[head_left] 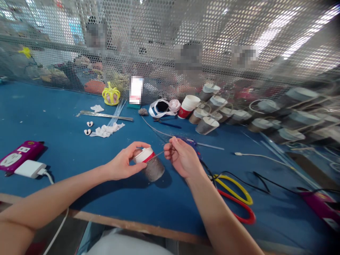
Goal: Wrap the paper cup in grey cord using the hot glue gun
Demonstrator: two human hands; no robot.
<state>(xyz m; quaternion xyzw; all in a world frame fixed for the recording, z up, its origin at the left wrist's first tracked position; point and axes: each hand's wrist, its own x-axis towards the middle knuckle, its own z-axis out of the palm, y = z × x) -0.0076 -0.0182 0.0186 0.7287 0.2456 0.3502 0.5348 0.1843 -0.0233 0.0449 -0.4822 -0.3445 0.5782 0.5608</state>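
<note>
My left hand (123,161) is closed around a white and red paper cup (145,154), which lies tilted above the table. Grey yarn (154,170) covers the lower part of the cup. To the right of it, my right hand (183,156) pinches the strand of grey yarn (159,154) that comes off the cup. The strand runs on from my fingers to a small grey yarn ball (142,112) farther back. Near my right wrist, a blue tool with a clear stick (209,145) is partly hidden.
Several grey-wrapped cups (207,125) stand at the right, beside stacked paper cups (189,105). Yellow and red handle loops (248,198) lie by my right forearm. A purple power strip (29,150) with a white charger sits left. Behind stands a perforated metal screen (159,42).
</note>
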